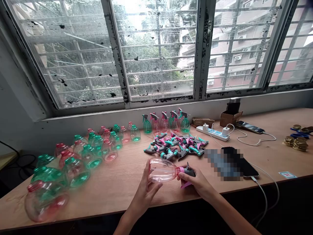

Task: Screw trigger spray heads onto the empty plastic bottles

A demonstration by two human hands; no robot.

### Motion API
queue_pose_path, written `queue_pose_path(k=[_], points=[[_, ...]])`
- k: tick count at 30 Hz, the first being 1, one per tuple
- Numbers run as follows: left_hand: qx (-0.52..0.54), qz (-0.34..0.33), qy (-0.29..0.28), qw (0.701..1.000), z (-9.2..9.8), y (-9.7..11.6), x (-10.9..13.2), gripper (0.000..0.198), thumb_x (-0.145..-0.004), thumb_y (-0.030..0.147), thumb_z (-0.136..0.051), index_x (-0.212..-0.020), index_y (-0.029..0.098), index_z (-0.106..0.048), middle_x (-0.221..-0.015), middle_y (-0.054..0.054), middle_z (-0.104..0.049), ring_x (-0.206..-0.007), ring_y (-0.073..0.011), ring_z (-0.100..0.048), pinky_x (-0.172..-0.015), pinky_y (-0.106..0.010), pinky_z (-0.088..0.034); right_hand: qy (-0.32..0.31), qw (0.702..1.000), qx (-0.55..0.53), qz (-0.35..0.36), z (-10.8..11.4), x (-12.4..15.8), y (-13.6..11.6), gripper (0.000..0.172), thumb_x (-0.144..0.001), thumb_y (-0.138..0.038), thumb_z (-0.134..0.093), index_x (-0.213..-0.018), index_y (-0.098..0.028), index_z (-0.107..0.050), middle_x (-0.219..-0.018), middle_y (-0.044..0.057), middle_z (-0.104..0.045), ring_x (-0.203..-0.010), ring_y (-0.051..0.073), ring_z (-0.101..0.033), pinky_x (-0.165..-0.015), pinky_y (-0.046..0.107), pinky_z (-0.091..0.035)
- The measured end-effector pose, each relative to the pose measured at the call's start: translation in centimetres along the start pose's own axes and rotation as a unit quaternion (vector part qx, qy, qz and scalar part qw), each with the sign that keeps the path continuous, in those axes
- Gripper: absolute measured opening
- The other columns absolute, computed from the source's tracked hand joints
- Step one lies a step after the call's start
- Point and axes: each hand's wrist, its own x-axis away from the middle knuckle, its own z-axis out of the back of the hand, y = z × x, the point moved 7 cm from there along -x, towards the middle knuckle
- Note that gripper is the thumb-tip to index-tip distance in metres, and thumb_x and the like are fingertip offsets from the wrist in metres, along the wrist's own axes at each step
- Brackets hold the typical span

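A clear pink bottle [161, 170] lies sideways above the table's front edge, its base to the left and its neck to the right. Around the base is my left hand [146, 189], with its thumb apart below. My right hand [195, 183] grips a pink and dark grey spray head [188, 170] at the bottle's neck. Whether the thread is fully seated cannot be made out. Behind the bottle lies a pile of loose spray heads [177, 144] in pink, teal and grey.
Open green and pink bottles [81, 172] fill the left of the table [117, 186]. Several bottles with spray heads [175, 123] stand by the wall. A power strip [212, 133], phones [244, 164], cables and gold-coloured pieces [295, 143] are at the right.
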Motion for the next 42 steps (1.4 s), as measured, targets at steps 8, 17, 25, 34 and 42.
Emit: queue_pose_path(k=[8, 17, 25, 34, 42], points=[[0.016, 0.062, 0.019, 0.998, 0.52, -0.76, 0.18, 0.095, -0.089, 0.056, -0.069, -0.162, 0.026, -0.017, -0.156, -0.018, -0.044, -0.140, -0.0368, -0.048, -0.119, -0.051, -0.035, -0.007, 1.000, 0.010, -0.013, -0.37, 0.18, -0.48, 0.037, -0.076, -0.047, -0.087, -0.090, -0.017, -0.070, -0.075, 0.003, -0.075, -0.060, 0.017, -0.065, -0.059, 0.029, -0.054], [-0.043, 0.004, 0.003, 0.999, 0.38, -0.86, 0.25, 0.102, -0.091, 0.050, -0.070, -0.164, 0.031, 0.000, -0.163, -0.014, -0.036, -0.150, -0.0331, -0.034, -0.124, -0.048, -0.024, -0.005, 1.000, 0.008, 0.002, -0.21, 0.12, -0.51, 0.035, -0.079, -0.045, -0.085, -0.092, -0.017, -0.070, -0.075, 0.002, -0.074, -0.059, 0.016, -0.063, -0.058, 0.027, -0.050], [0.002, 0.038, 0.021, 0.999, 0.65, -0.77, -0.03, 0.097, -0.089, 0.055, -0.069, -0.163, 0.024, -0.015, -0.163, -0.019, -0.036, -0.153, -0.0364, -0.028, -0.119, -0.049, -0.034, -0.007, 1.000, 0.011, 0.001, -0.14, -0.01, -0.21, 0.034, -0.081, -0.044, -0.084, -0.095, -0.016, -0.069, -0.076, 0.003, -0.074, -0.061, 0.016, -0.063, -0.059, 0.027, -0.051], [-0.019, 0.047, -0.004, 0.999, 0.44, -0.79, 0.21, 0.105, -0.088, 0.049, -0.074, -0.164, 0.026, -0.004, -0.156, -0.018, -0.044, -0.146, -0.0346, -0.042, -0.123, -0.050, -0.025, -0.013, 1.000, 0.008, -0.006, -0.20, -0.01, -0.13, 0.037, -0.079, -0.044, -0.085, -0.096, -0.015, -0.068, -0.076, 0.003, -0.074, -0.061, 0.015, -0.063, -0.059, 0.027, -0.052], [0.008, 0.062, 0.009, 0.998, 0.57, -0.72, -0.01, 0.096, -0.091, 0.057, -0.066, -0.163, 0.021, -0.013, -0.158, -0.021, -0.042, -0.150, -0.0373, -0.035, -0.119, -0.048, -0.034, -0.012, 1.000, 0.011, -0.003, -0.19, 0.01, -0.09, 0.037, -0.079, -0.044, -0.085, -0.097, -0.015, -0.069, -0.076, 0.003, -0.074, -0.062, 0.016, -0.063, -0.059, 0.028, -0.052]])
